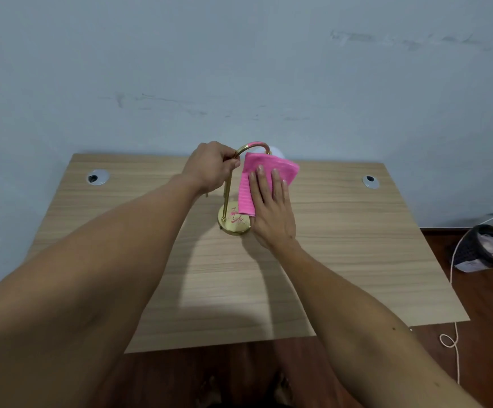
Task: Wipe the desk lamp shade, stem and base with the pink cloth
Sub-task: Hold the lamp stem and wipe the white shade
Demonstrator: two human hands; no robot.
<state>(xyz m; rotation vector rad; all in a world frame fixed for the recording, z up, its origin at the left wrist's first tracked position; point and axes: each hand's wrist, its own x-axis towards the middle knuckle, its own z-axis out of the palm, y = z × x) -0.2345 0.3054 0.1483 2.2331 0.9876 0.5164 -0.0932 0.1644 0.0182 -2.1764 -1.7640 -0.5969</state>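
A gold desk lamp stands near the back middle of the wooden desk (pixel 342 260). Its curved stem (pixel 227 198) rises from a round shiny base (pixel 234 225) and arches over to the right. The white shade (pixel 277 151) is almost wholly hidden behind the pink cloth (pixel 265 169), which is draped over it. My left hand (pixel 212 169) is closed around the stem just below the bend. My right hand (pixel 268 207) lies flat with fingers spread, pressing the cloth against the shade.
Two round cable holes sit in the desk's back corners, one left (pixel 98 177), one right (pixel 370 181). A grey wall stands right behind the desk. On the floor at right lie a tipped dark mesh bin (pixel 492 245) and a pale cord (pixel 454 334).
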